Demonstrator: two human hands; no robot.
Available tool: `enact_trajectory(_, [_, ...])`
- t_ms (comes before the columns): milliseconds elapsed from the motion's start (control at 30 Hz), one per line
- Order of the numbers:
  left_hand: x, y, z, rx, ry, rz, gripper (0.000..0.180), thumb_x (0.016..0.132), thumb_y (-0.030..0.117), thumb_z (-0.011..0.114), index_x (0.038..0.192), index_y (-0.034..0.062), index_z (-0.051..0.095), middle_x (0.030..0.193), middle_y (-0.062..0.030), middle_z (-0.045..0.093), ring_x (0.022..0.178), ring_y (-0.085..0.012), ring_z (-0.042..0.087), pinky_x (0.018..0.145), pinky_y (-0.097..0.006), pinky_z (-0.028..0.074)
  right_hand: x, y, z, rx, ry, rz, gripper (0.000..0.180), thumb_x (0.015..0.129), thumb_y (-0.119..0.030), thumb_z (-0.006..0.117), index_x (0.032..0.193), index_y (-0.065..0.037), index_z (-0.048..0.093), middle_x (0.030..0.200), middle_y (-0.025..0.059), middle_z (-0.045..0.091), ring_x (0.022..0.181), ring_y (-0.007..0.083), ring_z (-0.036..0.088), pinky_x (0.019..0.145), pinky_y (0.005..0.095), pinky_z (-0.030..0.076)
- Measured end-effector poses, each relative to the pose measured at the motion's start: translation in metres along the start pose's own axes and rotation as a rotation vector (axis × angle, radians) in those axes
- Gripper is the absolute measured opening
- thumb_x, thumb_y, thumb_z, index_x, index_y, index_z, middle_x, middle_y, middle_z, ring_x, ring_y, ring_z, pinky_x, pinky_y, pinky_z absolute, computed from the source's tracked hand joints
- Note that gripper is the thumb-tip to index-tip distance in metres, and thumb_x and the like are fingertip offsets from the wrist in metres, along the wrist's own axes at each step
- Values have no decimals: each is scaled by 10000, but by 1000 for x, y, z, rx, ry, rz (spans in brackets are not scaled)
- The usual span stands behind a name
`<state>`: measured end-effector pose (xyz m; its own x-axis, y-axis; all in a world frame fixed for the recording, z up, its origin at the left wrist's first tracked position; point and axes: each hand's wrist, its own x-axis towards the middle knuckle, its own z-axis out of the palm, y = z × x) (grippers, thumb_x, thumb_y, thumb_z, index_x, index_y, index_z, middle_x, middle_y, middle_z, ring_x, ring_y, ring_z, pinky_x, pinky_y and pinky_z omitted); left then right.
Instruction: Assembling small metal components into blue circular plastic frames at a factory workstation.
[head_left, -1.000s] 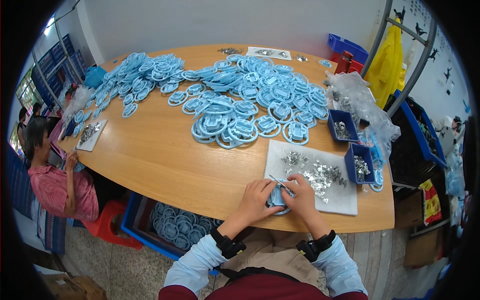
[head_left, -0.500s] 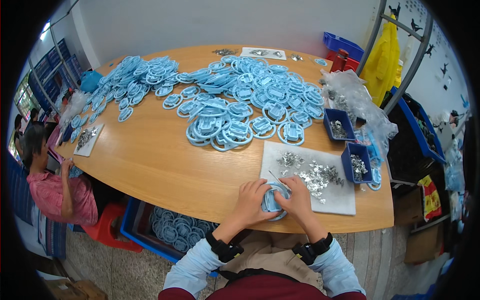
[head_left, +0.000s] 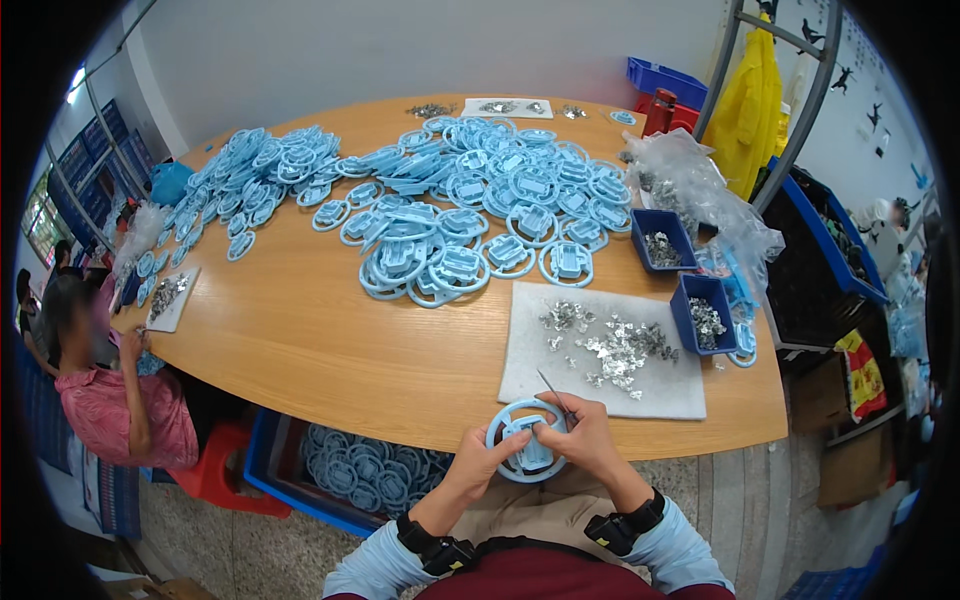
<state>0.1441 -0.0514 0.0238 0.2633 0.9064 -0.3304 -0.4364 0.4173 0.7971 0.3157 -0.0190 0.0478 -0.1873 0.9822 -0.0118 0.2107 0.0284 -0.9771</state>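
Note:
At the table's near edge, a light blue plastic steering-wheel-shaped ring is held between my hands, its inner plate facing up. My left hand grips the left side, thumb over the rim onto the plate. My right hand pinches the right side with its thumb on the plate. The same hand carries a thin pointed metal tool, which sticks up and left past the fingers; its kind is unclear. Just beyond lies a white mat with small shiny metal pieces scattered on it.
Large heaps of similar blue rings cover the far table. Two dark blue bins of metal pieces stand right of the mat, by plastic bags. Below the table is a blue crate of rings. A person in pink sits at left.
My hands and the blue ring have drawn back from the mat toward my body, down and slightly left. More of the ring and its plate shows now. The whole view has shifted slightly.

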Motion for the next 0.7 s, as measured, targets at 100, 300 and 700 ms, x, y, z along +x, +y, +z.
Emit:
enact_trajectory(100, [-1, -4, 1, 1, 14, 6, 256, 837, 125, 673, 1058, 13, 612, 942, -35, 646, 843, -89, 603, 752, -240, 488, -4, 4, 0, 42, 11, 27, 367, 693, -125, 708, 1025, 19, 647, 718, -40, 550, 641, 29, 484, 552, 191, 409])
enact_trajectory(300, [-3, -3, 6, -35, -8, 11, 253, 844, 133, 665, 1059, 13, 611, 939, -31, 647, 845, -92, 605, 756, -240, 487, -8, 4, -2, 118, 32, 47, 359, 696, -113, 709, 1025, 17, 648, 719, -42, 546, 637, 28, 480, 554, 186, 404])
enact_trajectory(700, [47, -7, 16, -382, 260, 175, 185, 894, 205, 614, 1004, 61, 576, 883, -18, 621, 759, -95, 577, 712, -260, 485, 80, 36, -63, -709, 252, -419, 176, 734, -162, 682, 879, -63, 672, 854, 110, 617, 669, 262, 615, 604, 377, 494])
